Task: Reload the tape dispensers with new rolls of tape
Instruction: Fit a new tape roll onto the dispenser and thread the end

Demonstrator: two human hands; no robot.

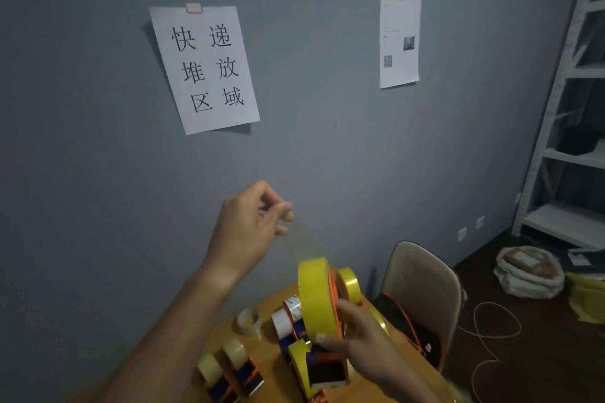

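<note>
Big grey wall (98, 141) with a paper sign (204, 69) fills most of what I see, chair (422, 291) off to the right, wooden table (262, 357) down below with spare rolls and loaded dispensers (229, 373) lined up on it. My right hand (357, 343) is clamped around the orange dispenser (327, 366), holding it up over the table with the big yellow roll (316, 294) standing on edge in it. My left hand (248, 226) is up and to the left of the roll, fingers (284, 209) pinched shut on the loose end of the tape strip (304, 245). So the strip runs diagonally from roll up to my left hand, and I reckon it needs to swing down toward the cutter end next
</note>
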